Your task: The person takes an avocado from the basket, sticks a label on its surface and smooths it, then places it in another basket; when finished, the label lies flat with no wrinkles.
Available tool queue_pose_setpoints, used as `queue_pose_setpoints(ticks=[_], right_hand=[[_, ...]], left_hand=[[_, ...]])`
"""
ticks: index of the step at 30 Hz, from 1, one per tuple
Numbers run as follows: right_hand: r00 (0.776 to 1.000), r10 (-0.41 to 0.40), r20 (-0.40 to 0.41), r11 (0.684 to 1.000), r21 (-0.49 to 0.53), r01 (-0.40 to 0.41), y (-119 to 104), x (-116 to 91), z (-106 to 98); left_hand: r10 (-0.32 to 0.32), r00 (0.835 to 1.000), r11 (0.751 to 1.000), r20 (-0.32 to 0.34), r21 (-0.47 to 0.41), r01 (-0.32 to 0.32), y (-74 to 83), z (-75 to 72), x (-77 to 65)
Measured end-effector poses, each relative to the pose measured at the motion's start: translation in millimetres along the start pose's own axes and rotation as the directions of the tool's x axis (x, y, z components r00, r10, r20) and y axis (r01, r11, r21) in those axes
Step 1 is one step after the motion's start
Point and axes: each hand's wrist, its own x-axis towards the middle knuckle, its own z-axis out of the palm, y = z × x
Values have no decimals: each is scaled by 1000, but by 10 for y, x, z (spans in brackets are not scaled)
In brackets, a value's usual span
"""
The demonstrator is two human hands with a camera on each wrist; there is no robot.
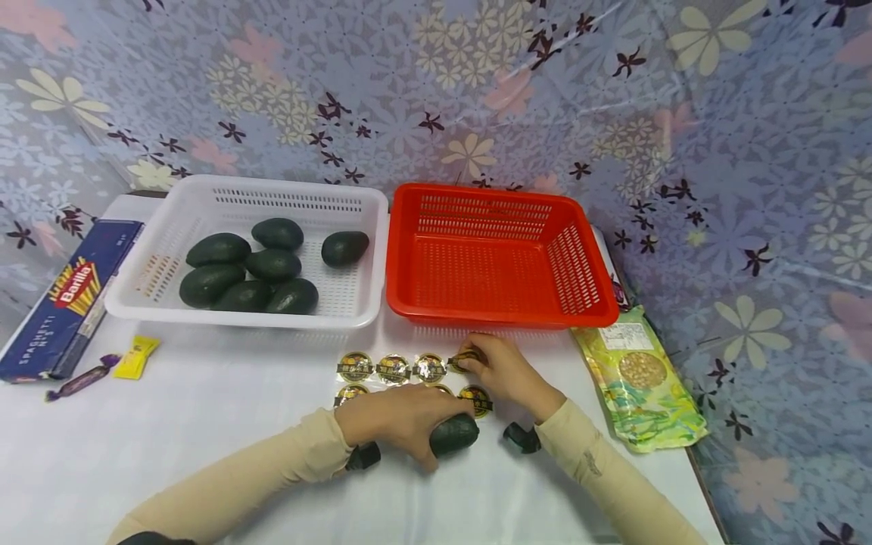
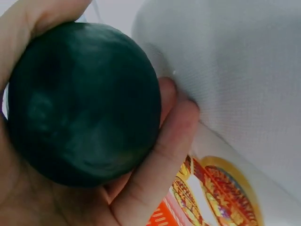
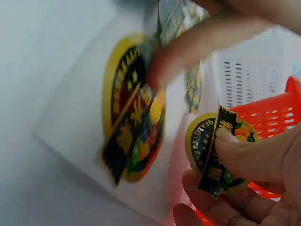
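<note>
My left hand [image 1: 409,415] grips a dark green avocado [image 1: 454,434], fingers and thumb curled round it. In the left wrist view the rounded avocado [image 2: 84,103] fills the palm. Between thumb and fingers my right hand [image 1: 512,372] pinches a round gold-rimmed sticker [image 3: 214,153] with a black banner and fruit pictures. No backing shows around that sticker. The pale sticker sheet [image 3: 70,122] lies on the table below both hands, bearing several matching stickers [image 1: 393,369]. The left hand reaches over it and hides part of its lower row.
Several avocados lie in the white basket [image 1: 334,320] at back left. The red basket [image 1: 477,272] stands beside it. At left are a blue spaghetti box [image 1: 64,303], a purple-wrapped candy [image 1: 83,380] and a yellow packet [image 1: 136,357]. A green-yellow food bag [image 1: 643,378] lies right.
</note>
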Motion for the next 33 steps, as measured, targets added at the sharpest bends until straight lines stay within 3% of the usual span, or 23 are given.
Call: queue_pose_setpoints(ticks=[5,8,10,15,17,19,23,27,33], right_hand=[[998,-58,-15,996,68,59,-48,-98,-58],[997,-75,-15,987,140,76,-94,-168,-126],[997,-74,-18,977,199,77,-133,-209,-178],[998,-27,-49,923,382,44,-258,-270,-317],[997,-10,-75,893,447,43,-324,-276,-369],[995,-5,-102,860,506,56,-404,-276,-414],[987,-17,-158,819,565,104,-581,-260,-454],[981,-40,-188,807,573,143,-729,-225,-429],[977,-40,-211,818,554,153,-804,-196,-386]], left_hand=[[20,996,984,-89,-174,-35,-86,13,-96],[-17,983,930,-182,-365,-51,-156,-17,-185],[-80,966,858,-248,-510,-60,-205,-51,-243],[-250,915,624,-315,-775,-97,-286,-167,-364],[-276,906,561,-322,-819,-120,-296,-208,-394],[-277,901,523,-334,-839,-151,-296,-235,-406],[-263,885,511,-385,-834,-211,-278,-255,-379],[-268,866,502,-422,-828,-248,-233,-250,-330],[-311,847,546,-431,-811,-212,-165,-246,-290]])
